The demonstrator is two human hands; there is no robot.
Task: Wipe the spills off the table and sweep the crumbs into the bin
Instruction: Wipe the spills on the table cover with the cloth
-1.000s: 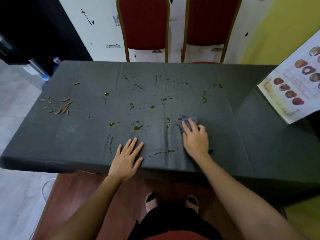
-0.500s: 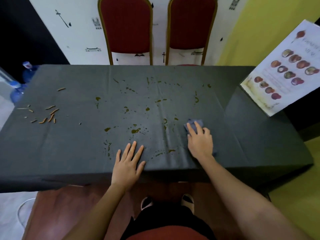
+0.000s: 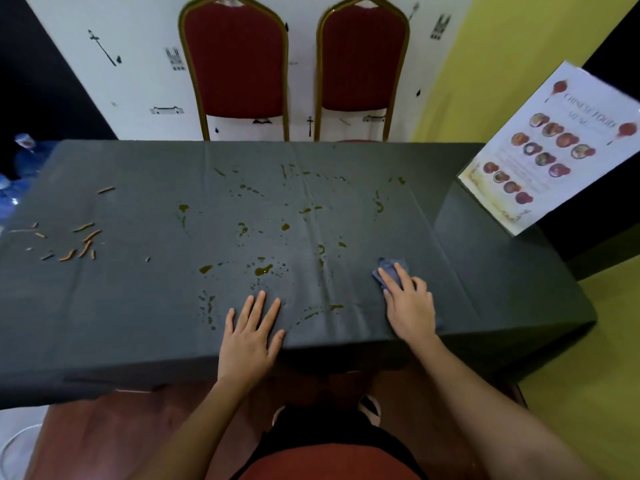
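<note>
While right hand (image 3: 410,306) presses one cloth (image 3: 389,268), left hand (image 3: 249,337) flat, two chairs (image 3: 239,60) (image 3: 362,57)

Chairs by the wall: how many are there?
2. The left chair stands behind the table's far edge near its middle; the right chair stands beside it. None looks hidden.

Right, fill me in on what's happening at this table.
A person is wiping the table. Their right hand presses a small blue cloth flat on it, and the left hand rests flat near the front edge. Brownish spills dot the middle, and crumbs lie at the left end.
</note>
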